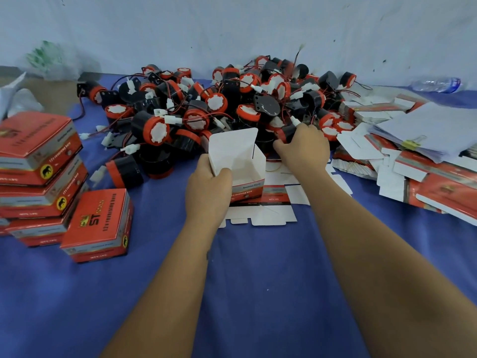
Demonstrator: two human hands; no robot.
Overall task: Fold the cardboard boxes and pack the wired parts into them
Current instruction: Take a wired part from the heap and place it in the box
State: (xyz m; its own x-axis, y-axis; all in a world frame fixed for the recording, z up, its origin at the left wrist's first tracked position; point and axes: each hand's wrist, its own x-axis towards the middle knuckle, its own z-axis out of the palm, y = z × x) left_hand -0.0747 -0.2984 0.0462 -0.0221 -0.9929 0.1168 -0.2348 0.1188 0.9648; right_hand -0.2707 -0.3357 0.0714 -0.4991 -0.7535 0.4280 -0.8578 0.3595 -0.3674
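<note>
Head view: box held open for loading.
Left hand (207,188) grips the open box (238,166) steady; beside it, right hand (303,144) pinches a wired part (286,133).

Head-worn wide-angle view, forward and down, close over blue tabletop (258,293), wall behind.

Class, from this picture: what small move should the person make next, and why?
Probably lift the black and red wired part, gripped by the right hand at the pile's edge, into the open white cardboard box, which the left hand holds upright with nothing visible inside.
</note>
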